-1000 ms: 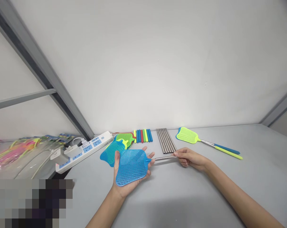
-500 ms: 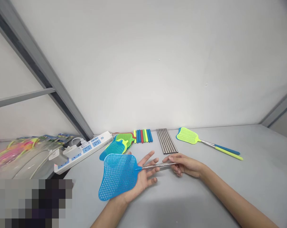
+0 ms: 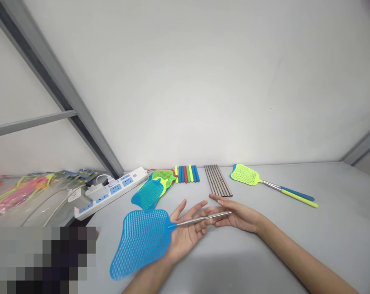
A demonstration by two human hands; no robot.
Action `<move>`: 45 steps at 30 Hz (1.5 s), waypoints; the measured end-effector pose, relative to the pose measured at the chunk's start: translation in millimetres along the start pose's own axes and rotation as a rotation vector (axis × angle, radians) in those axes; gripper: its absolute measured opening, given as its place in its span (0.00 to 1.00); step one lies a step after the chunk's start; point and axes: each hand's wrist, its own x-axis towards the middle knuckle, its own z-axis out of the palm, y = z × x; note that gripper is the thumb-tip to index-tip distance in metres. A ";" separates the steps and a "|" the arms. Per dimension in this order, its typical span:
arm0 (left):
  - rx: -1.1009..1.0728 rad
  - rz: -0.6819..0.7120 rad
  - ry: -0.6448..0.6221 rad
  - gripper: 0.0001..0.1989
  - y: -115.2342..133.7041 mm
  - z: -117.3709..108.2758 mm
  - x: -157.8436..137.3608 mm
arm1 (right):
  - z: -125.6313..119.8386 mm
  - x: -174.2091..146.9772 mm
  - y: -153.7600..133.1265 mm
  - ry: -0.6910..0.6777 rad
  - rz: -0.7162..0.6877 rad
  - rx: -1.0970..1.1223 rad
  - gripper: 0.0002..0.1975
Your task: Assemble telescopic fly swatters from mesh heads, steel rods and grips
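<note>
A blue fly swatter (image 3: 145, 241) with a perforated head and a thin metal rod is held above the table, its head to the left. Under the rod, my left hand (image 3: 187, 237) is palm up with fingers spread, the rod crossing over them. At the rod's bare right end, my right hand (image 3: 240, 214) has its fingers around the metal, partly hidden by it. Behind my hands lie a row of metal tubes (image 3: 218, 181) and a row of coloured handle grips (image 3: 187, 174). Loose swatter heads (image 3: 149, 194) in teal, yellow and green overlap at the left.
Two swatters with grips on, a yellow-green one (image 3: 246, 174) over a blue one, lie at the right. A white power strip (image 3: 111, 198) with plugs runs along the table's left edge. Plastic-bagged colourful items (image 3: 22, 196) are farther left. A white wall (image 3: 209, 102) stands behind.
The fly swatter's head has moved down and left, and its rod tilts more. My hands have come closer together, with the rod's right end now showing at my right palm.
</note>
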 end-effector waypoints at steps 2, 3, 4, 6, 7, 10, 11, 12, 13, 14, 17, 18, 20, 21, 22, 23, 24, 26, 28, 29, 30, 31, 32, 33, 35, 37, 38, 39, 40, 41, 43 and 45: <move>-0.009 0.033 0.014 0.25 0.8 -0.8 -0.6 | -1.1 0.8 -0.1 -0.007 0.009 0.023 0.26; -0.008 0.047 0.026 0.24 1.2 -0.5 -1.0 | -1.8 1.4 -0.2 -0.015 0.013 0.032 0.26; -0.004 0.058 0.039 0.23 1.6 0.0 -1.2 | -2.4 1.9 -0.2 -0.024 0.015 0.039 0.26; 0.003 0.069 0.063 0.22 1.9 1.0 -1.4 | -3.5 2.6 0.0 -0.034 0.015 0.049 0.25; 0.004 0.071 0.073 0.22 1.7 1.3 -1.4 | -3.9 2.7 0.2 -0.036 0.013 0.051 0.24; 0.013 0.083 0.095 0.22 0.4 1.2 -1.2 | -5.4 2.7 1.2 -0.048 0.016 0.042 0.23; 0.020 0.091 0.100 0.22 -0.2 1.1 -1.1 | -6.1 2.8 1.5 -0.055 0.020 0.033 0.22; 0.028 0.099 0.102 0.22 -0.8 1.0 -1.1 | -6.9 3.0 1.8 -0.062 0.025 0.023 0.22; 0.035 0.109 0.105 0.22 -1.3 1.1 -1.0 | -7.8 3.3 2.0 -0.066 0.028 0.013 0.21; 0.041 0.117 0.105 0.22 -1.7 1.4 -1.0 | -8.6 3.7 2.2 -0.067 0.029 0.006 0.21; 0.044 0.124 0.097 0.23 -2.4 3.7 -1.0 | -10.0 5.1 2.3 -0.053 0.016 -0.008 0.19; 0.043 0.118 0.091 0.24 -2.5 4.7 -1.0 | -10.1 5.5 2.3 -0.050 0.010 -0.015 0.19; 0.043 0.104 0.079 0.25 -2.9 6.4 -1.1 | -9.8 6.1 2.3 -0.051 -0.001 -0.026 0.18; 0.046 0.099 0.078 0.25 -3.1 7.0 -1.1 | -9.7 6.3 2.4 -0.055 -0.007 -0.030 0.17; 0.051 0.093 0.083 0.26 -3.4 7.3 -1.0 | -9.9 6.5 2.7 -0.060 -0.012 -0.033 0.16; 0.060 0.089 0.095 0.26 -3.8 7.3 -0.9 | -10.4 6.7 3.1 -0.063 -0.018 -0.037 0.16; 0.074 0.084 0.114 0.26 -4.2 7.0 -0.6 | -11.1 7.0 3.6 -0.066 -0.023 -0.042 0.15; 0.117 0.059 0.165 0.26 -5.0 6.3 0.2 | -13.3 7.5 4.7 -0.069 -0.025 -0.058 0.16; 0.163 0.015 0.217 0.26 -5.7 6.0 1.1 | -15.4 8.0 5.6 -0.079 -0.015 -0.082 0.16; 0.182 -0.008 0.234 0.25 -6.1 6.4 1.4 | -16.1 8.1 5.8 -0.086 -0.008 -0.093 0.16; 0.194 -0.029 0.244 0.25 -6.5 7.0 1.6 | -16.5 8.1 6.0 -0.094 -0.004 -0.102 0.16; 0.201 -0.043 0.249 0.24 -6.8 8.0 1.6 | -16.5 8.0 6.1 -0.099 0.000 -0.108 0.16; 0.204 -0.051 0.252 0.23 -7.1 9.1 1.6 | -16.4 7.8 6.2 -0.102 0.001 -0.109 0.15; 0.206 -0.054 0.256 0.23 -7.4 10.2 1.5 | -16.1 7.7 6.3 -0.103 0.000 -0.108 0.15; 0.213 -0.055 0.276 0.22 -7.9 11.5 1.5 | -15.4 7.6 6.7 -0.101 -0.004 -0.101 0.16; 0.231 -0.046 0.292 0.22 -8.3 11.2 1.8 | -15.2 7.9 7.3 -0.093 -0.015 -0.083 0.17; 0.245 -0.034 0.289 0.22 -8.5 10.4 2.1 | -15.2 8.2 7.6 -0.089 -0.020 -0.069 0.18; 0.261 -0.023 0.278 0.22 -8.6 9.3 2.4 | -15.3 8.6 7.9 -0.084 -0.024 -0.052 0.19; 0.278 -0.018 0.263 0.21 -8.6 8.1 2.8 | -15.3 8.9 7.9 -0.077 -0.029 -0.032 0.20; 0.294 -0.021 0.244 0.21 -8.6 6.9 3.2 | -15.2 9.1 7.9 -0.071 -0.033 -0.012 0.21; 0.326 -0.041 0.205 0.20 -8.6 5.1 4.0 | -14.5 9.1 7.3 -0.060 -0.038 0.015 0.20; 0.351 -0.051 0.181 0.20 -8.5 4.3 4.6 | -13.6 8.8 6.7 -0.053 -0.038 0.025 0.20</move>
